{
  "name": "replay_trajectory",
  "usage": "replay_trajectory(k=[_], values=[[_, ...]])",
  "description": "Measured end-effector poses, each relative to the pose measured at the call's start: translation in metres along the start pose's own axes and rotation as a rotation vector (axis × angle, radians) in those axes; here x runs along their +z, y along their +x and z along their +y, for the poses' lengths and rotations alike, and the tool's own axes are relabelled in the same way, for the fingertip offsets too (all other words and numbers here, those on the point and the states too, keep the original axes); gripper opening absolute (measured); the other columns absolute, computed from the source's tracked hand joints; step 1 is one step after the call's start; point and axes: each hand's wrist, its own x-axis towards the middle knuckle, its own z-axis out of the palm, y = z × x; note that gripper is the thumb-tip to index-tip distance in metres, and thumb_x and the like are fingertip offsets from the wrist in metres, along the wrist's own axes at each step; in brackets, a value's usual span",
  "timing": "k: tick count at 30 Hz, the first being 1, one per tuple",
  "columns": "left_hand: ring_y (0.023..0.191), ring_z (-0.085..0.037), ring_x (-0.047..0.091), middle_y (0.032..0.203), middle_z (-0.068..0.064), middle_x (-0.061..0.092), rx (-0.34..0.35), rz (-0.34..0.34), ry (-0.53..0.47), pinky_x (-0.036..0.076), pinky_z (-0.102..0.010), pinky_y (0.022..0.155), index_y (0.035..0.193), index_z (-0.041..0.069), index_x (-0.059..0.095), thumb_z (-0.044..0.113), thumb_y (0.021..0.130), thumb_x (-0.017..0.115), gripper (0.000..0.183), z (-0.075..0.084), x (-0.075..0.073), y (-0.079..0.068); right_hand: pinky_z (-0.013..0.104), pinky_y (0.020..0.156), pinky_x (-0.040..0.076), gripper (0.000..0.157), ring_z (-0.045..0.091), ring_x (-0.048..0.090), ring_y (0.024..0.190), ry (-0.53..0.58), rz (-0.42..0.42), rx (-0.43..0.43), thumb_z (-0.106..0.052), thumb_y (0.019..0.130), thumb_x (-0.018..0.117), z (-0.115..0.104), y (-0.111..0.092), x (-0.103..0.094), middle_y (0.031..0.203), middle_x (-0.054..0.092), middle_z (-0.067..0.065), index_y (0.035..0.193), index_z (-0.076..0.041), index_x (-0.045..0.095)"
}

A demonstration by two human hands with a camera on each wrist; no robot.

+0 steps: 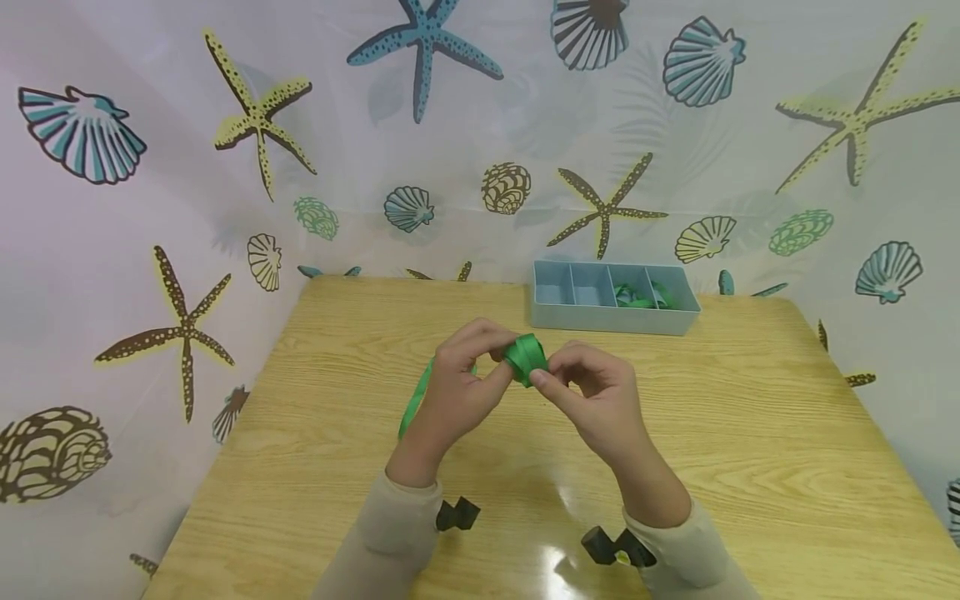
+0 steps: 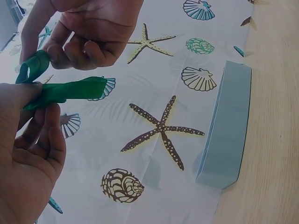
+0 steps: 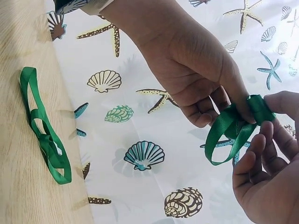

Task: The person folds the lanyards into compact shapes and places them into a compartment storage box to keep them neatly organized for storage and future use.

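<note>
Shell-print backdrop (image 1: 465, 142) round wood-grain table (image 1: 750, 417); left hand (image 1: 467, 379), right hand (image 1: 602, 396) both pinching looped green ribbon (image 1: 527, 358).

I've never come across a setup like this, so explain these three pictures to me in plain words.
There is no machine here, just a person's two bare hands. The wide picture is taken from the head, looking forward and down; the other two are taken from the left and right wrists. The left hand and right hand hold a looped green ribbon above a wooden table. Another length of ribbon lies on it. At the back stands a blue-gray box with four compartments; the two rightmost hold green pieces.
</note>
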Motion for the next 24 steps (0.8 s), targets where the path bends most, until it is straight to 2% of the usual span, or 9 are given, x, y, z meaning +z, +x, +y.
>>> replay_trajectory(k=[6,10,14,19,24], values=[[0.086,-0.016,0.062,0.099,-0.009,0.070,0.006,-0.001,-0.034,0.056,-0.030,0.080,0.110,0.002,0.080,-0.002,0.099,0.071,0.015,0.0023,-0.0014,0.0006,0.023,0.074,0.056,0.011,0.014,0.060,0.094,-0.026,-0.011,0.040,0.013,0.090,0.074,0.0026,-0.0005,0.0004,0.105,0.062,0.001,0.092,0.004,0.069],[0.085,-0.017,0.063,0.099,-0.010,0.070,0.004,-0.005,-0.051,0.057,-0.029,0.080,0.111,0.001,0.080,-0.002,0.099,0.071,0.015,0.0049,-0.0016,0.0009,0.025,0.090,0.060,0.012,0.017,0.065,0.112,-0.024,0.010,0.039,0.017,0.088,0.072,0.0059,-0.0003,0.0015,0.116,0.065,0.002,0.093,0.007,0.067],[0.087,-0.018,0.063,0.101,-0.011,0.070,-0.006,-0.011,-0.073,0.057,-0.030,0.081,0.111,0.000,0.079,-0.003,0.100,0.069,0.015,0.0064,-0.0016,0.0009,0.029,0.104,0.057,0.011,0.020,0.065,0.125,-0.025,0.018,0.090,0.014,0.090,0.074,0.0056,0.0008,0.0016,0.126,0.067,0.004,0.094,0.006,0.067],[0.088,-0.019,0.063,0.102,-0.011,0.070,-0.014,-0.013,-0.100,0.058,-0.030,0.082,0.112,-0.001,0.079,-0.003,0.100,0.068,0.016,0.0065,-0.0020,0.0008,0.031,0.099,0.061,0.010,0.015,0.072,0.117,0.000,0.008,0.137,0.012,0.091,0.074,0.0046,0.0006,0.0018,0.125,0.072,-0.002,0.096,0.007,0.067],[0.089,-0.020,0.064,0.103,-0.012,0.070,-0.028,-0.018,-0.116,0.058,-0.030,0.083,0.113,0.000,0.079,-0.004,0.100,0.068,0.017,0.0073,-0.0023,0.0003,0.028,0.092,0.062,0.011,0.013,0.074,0.110,0.019,0.020,0.124,0.013,0.091,0.075,0.0063,0.0002,0.0021,0.120,0.075,-0.005,0.095,0.009,0.066]])
